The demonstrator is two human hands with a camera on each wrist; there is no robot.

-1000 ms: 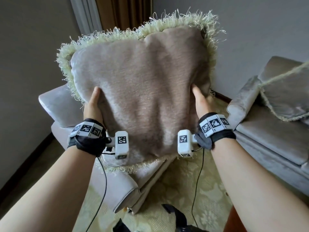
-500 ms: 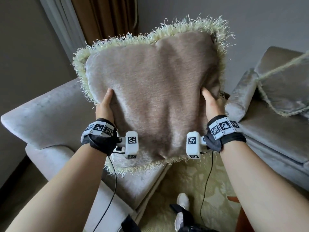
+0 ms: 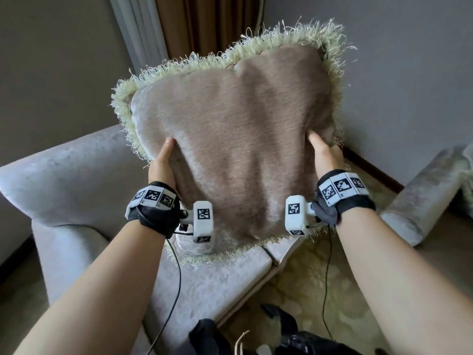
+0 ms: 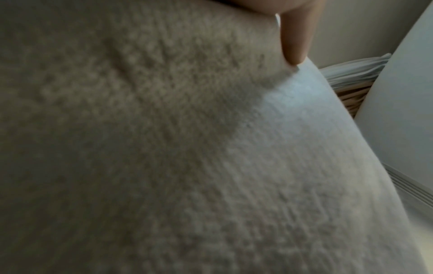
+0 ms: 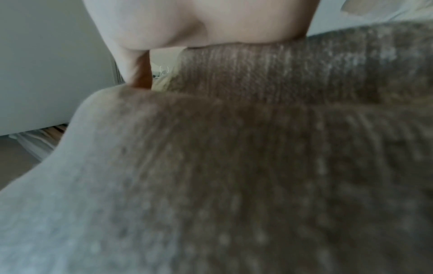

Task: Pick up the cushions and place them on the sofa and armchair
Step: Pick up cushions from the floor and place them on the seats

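A beige plush cushion with a pale green fringe is held up in the air over the grey armchair. My left hand grips its left edge, thumb on the front face, the other fingers hidden behind. My right hand grips the right edge the same way. The cushion's lower fringe hangs just above the armchair's seat. Cushion fabric fills the left wrist view, with one fingertip pressed into it. In the right wrist view the cushion bulges under my palm.
The grey sofa's armrest lies at the right edge, with a fringed cushion corner beyond it. A patterned cream rug covers the floor between the seats. Curtains hang in the corner behind the armchair. Walls stand left and right.
The view has swung left and closer to the armchair, so the sofa has slid to the right edge. Both hands keep the same hold on the cushion, which now hangs over the armchair's seat.
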